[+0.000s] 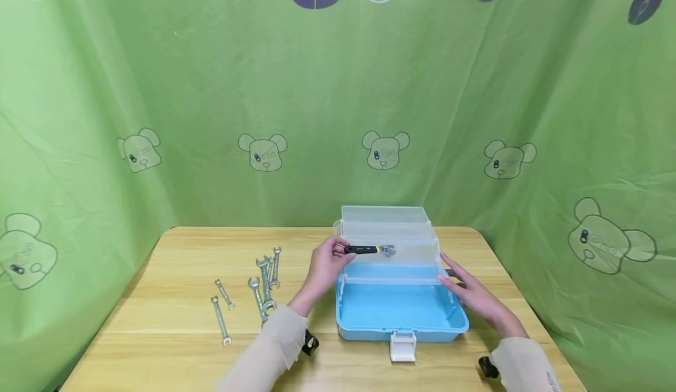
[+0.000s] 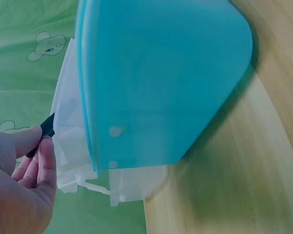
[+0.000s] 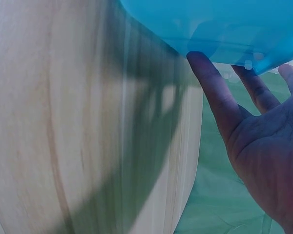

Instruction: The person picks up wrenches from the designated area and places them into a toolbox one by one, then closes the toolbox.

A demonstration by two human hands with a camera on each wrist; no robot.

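While the adjustable wrench is level at the translucent trays, the left hand pinches its handle; the right hand, fingers spread, touches the blue toolbox. Steel wrenches lie leftward on the table.

The adjustable wrench, with a black handle, a yellow band and a silvery head, is pinched at its handle end by the left hand; it lies nearly level, head toward the right, above the toolbox. Whether it touches the trays cannot be told. The light-blue toolbox stands upright and open on the wooden table, right of the middle, its translucent trays raised in steps at the far side. Its white latch hangs down at the near side. Fingers of the right hand touch its right side.
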